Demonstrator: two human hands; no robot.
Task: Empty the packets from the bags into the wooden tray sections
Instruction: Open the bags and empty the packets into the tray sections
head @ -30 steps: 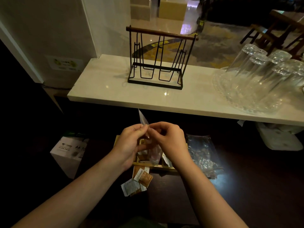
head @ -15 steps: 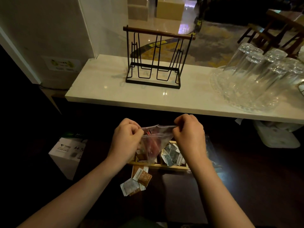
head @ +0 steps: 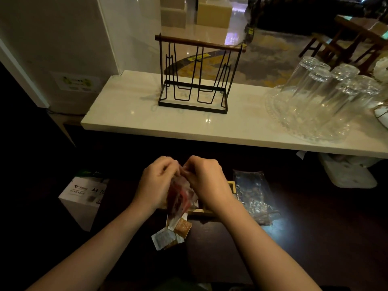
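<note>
My left hand (head: 156, 182) and my right hand (head: 206, 180) both pinch the top of a small clear plastic bag (head: 179, 196) with red packets inside. The bag hangs between my hands, just above the wooden tray (head: 230, 186), which my hands mostly hide. A few loose packets (head: 171, 234), white and brown, lie on the dark table in front of the tray.
An empty crumpled clear bag (head: 253, 195) lies right of the tray. A white A4 paper box (head: 84, 195) stands at left. Behind, a marble counter (head: 130, 114) holds a black wire rack (head: 198, 76) and a glass tray of upturned glasses (head: 315, 97).
My hands have come together again at the bag's top after pulling it wide. The bag now hangs narrower and lower over the tray.
</note>
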